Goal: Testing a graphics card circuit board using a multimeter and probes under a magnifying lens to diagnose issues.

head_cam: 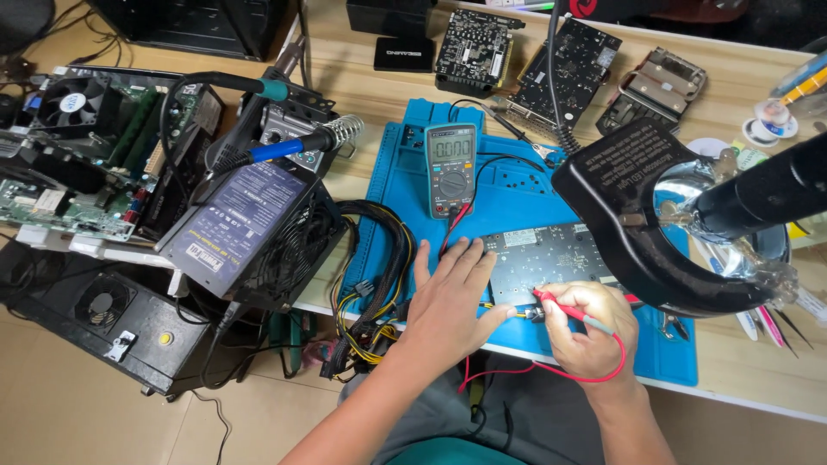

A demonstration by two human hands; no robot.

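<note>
Circuit board, dark and flat, lies on the blue work mat at the near edge of the wooden bench, partly under the round black magnifier lamp that cuts in from the right. My left hand rests just beside the board's left edge, fingers spread wide and flat, the thumb stretched toward the board's near corner; it grips nothing. My right hand is curled around a red test probe, the tip pointing left and meeting the board's near edge, close to the left thumb. I cannot tell exactly which contact the tip touches. The probe's red lead loops below the right wrist and off the bench edge. A grey multimeter stands further back on the mat, its leads running down toward the board. Left of the mat, a bundle of black and yellow cables spills over the bench edge beside a black power supply. A blue-handled soldering iron sits in its holder behind that. More bare boards lie at the far side of the bench.
</note>
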